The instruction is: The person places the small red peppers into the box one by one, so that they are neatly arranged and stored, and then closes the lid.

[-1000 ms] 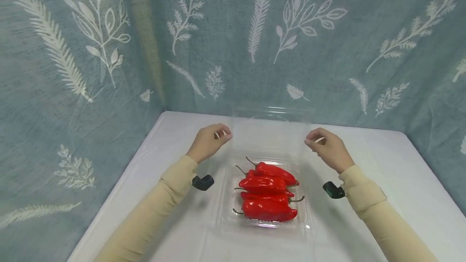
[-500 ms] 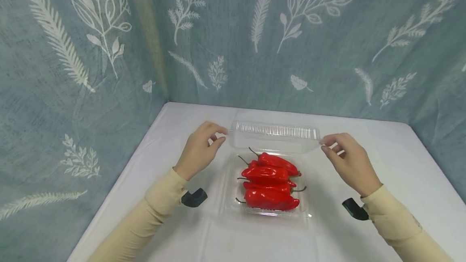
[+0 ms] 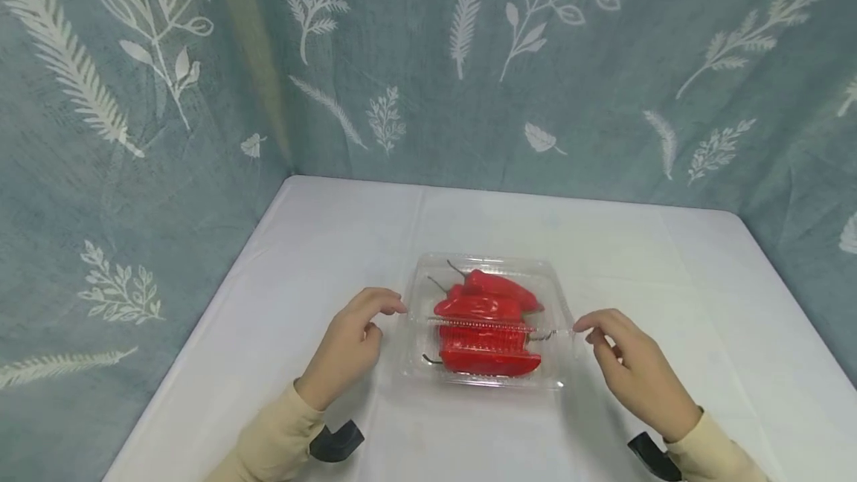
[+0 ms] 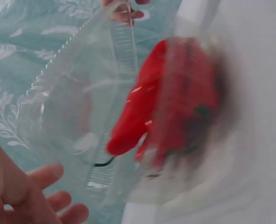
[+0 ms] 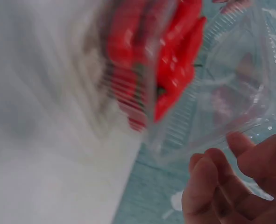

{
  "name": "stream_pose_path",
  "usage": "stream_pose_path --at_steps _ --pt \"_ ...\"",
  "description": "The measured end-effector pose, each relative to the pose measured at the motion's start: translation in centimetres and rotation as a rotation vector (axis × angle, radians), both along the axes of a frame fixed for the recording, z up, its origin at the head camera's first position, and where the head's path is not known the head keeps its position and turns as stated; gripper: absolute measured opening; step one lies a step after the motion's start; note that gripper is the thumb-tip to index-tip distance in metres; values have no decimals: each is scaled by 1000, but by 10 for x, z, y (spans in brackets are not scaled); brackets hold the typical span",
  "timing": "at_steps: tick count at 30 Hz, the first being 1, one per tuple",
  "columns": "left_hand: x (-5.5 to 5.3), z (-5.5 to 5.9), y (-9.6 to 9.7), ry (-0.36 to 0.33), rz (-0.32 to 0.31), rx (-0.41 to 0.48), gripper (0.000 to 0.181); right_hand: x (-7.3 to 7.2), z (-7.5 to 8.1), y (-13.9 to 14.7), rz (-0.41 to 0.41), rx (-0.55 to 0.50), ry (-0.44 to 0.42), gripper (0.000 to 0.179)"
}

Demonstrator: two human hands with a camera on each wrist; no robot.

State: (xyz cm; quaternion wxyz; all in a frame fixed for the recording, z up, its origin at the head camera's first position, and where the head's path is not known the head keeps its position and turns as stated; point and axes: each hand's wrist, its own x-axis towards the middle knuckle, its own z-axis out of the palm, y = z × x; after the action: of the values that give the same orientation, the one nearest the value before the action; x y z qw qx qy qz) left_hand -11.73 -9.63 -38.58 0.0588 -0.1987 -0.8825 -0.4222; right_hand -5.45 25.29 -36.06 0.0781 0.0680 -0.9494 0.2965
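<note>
A clear plastic clamshell box (image 3: 482, 384) on the table holds several red peppers (image 3: 492, 364) with green stems, lying crosswise. Its hinged lid (image 3: 492, 326) is tilted over them, the ridged wall crossing above the peppers. At the lid's left side, my left hand (image 3: 344, 348) reaches with extended forefinger, thumb apart. Opposite, my right hand (image 3: 636, 374) has bent fingers with their tips at the lid's right edge. Both wrist views show the lid (image 4: 58, 93) standing at an angle, with loose fingers beside it; neither hand clearly pinches it. The box's lower part is blurred there.
A white cloth covers the table (image 3: 335, 244). Blue-green curtains (image 3: 428, 117) with white leaf prints hang behind and at the sides. A black curved piece (image 3: 337, 441) sits at the left wrist, another black piece (image 3: 655, 457) at the right.
The lid has swung from upright at the back down toward me, over the peppers. Both hands have come nearer along with it, staying at its two sides. The peppers keep their arrangement.
</note>
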Motion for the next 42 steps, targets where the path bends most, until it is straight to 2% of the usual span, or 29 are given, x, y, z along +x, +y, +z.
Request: stream_pose_path --at_steps 2,7,11,15,18,21,24,26,28,31,34,36,39,42 --pt "7 -6 3 -18 20 2 39 7 -6 -1 -16 -4 -29 25" --pt "21 -21 13 -102 79 -7 15 18 -23 -5 -30 -14 -63 17" --pt "29 -33 20 -154 99 -10 20 23 -34 -7 -37 -61 -69 19" --pt "34 -39 24 -198 121 21 22 26 -43 -10 -62 -148 -112 23" --pt "37 -40 24 -223 118 47 24 29 -50 -14 -111 -250 -181 25" --pt "40 -41 25 -271 117 90 31 31 -56 -20 -164 -452 -259 28" --pt "44 -41 26 -316 151 101 30 33 -60 -26 -221 -658 -329 32" --pt "47 -41 27 -333 177 80 27 33 -62 -30 -258 -737 -386 31" --pt "50 -40 28 -334 203 43 32 34 -63 -34 -300 -776 -454 28" --pt "54 -41 30 -335 223 17 43 38 -63 -41 -307 -770 -506 31" --pt "56 -41 33 -314 247 11 44 41 -65 -47 -269 -769 -471 39" --pt "56 -41 35 -293 261 8 42 43 -66 -50 -252 -771 -439 39" --pt "56 -39 37 -249 275 -30 41 44 -64 -52 -270 -777 -423 35" --pt "57 -38 39 -230 277 -73 40 45 -61 -52 -304 -759 -445 34"
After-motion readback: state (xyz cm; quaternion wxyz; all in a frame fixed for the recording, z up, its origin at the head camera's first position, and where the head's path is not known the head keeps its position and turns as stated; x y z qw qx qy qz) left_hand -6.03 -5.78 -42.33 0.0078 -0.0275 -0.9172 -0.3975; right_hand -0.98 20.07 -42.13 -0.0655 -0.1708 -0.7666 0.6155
